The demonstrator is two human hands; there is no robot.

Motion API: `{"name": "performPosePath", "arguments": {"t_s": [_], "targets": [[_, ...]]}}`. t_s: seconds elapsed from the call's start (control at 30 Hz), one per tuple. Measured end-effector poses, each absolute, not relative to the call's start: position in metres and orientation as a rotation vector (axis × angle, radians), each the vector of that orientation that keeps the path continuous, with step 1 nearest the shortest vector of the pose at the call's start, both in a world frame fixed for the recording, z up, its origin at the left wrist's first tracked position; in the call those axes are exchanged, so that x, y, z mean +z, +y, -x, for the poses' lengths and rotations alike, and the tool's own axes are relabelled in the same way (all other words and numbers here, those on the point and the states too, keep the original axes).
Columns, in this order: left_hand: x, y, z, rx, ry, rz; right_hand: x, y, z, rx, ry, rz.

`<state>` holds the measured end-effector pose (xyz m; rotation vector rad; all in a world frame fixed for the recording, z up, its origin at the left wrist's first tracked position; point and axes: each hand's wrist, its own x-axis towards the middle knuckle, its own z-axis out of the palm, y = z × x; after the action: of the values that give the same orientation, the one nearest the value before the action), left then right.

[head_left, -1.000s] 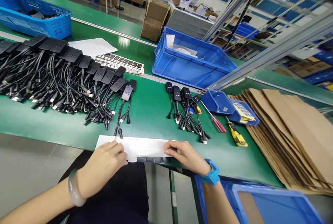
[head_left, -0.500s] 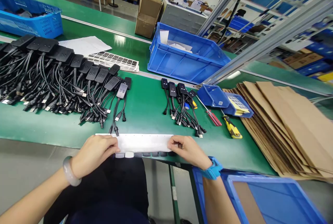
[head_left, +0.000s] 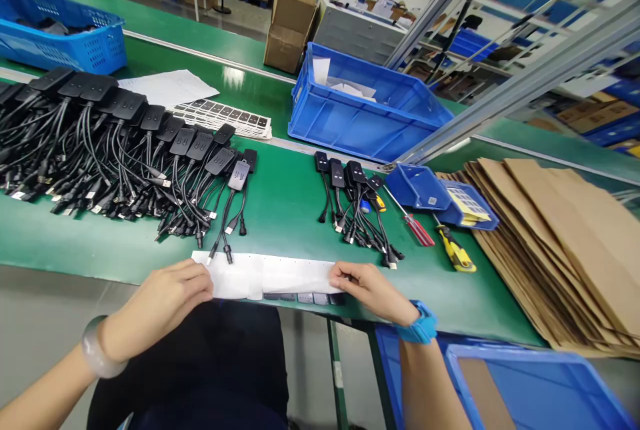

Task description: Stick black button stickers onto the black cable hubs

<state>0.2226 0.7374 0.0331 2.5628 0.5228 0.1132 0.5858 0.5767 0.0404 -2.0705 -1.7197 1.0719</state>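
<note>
A long white paper strip [head_left: 270, 275] with a row of small dark labels along its near edge lies at the front edge of the green bench [head_left: 285, 210]. My left hand [head_left: 163, 300] pinches its left end, fingers closed. My right hand [head_left: 367, 290], with a blue watch on the wrist, pinches the right end. Just beyond the strip lie black cabled adapters: a large row [head_left: 125, 143] at the left, a small bunch [head_left: 355, 207] at the middle.
A sheet of black labels [head_left: 225, 118] and white papers [head_left: 167, 87] lie behind the adapters. Blue crates [head_left: 365, 110] stand at the back, blue trays [head_left: 440, 193], a red screwdriver [head_left: 413, 223] and a yellow tool [head_left: 455, 250] to the right. Flat cardboard [head_left: 560, 243] is stacked far right. A person sits far back.
My left hand has slid left and back along the strip, uncovering more of its near edge. More of the dark labels show beneath the strip. The right hand stays on its end.
</note>
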Motion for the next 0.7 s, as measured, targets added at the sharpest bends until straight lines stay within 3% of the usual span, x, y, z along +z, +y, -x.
{"name": "performPosePath", "arguments": {"t_s": [0.2,0.7], "targets": [[0.035,0.736,-0.236,-0.108,0.708,-2.657,0.041,0.577,-0.589,1.119,-1.707,2.061],[0.053,0.775,-0.247,-0.325,0.486,-2.072,0.043,0.57,-0.59,1.128,-1.662,2.008]]}}
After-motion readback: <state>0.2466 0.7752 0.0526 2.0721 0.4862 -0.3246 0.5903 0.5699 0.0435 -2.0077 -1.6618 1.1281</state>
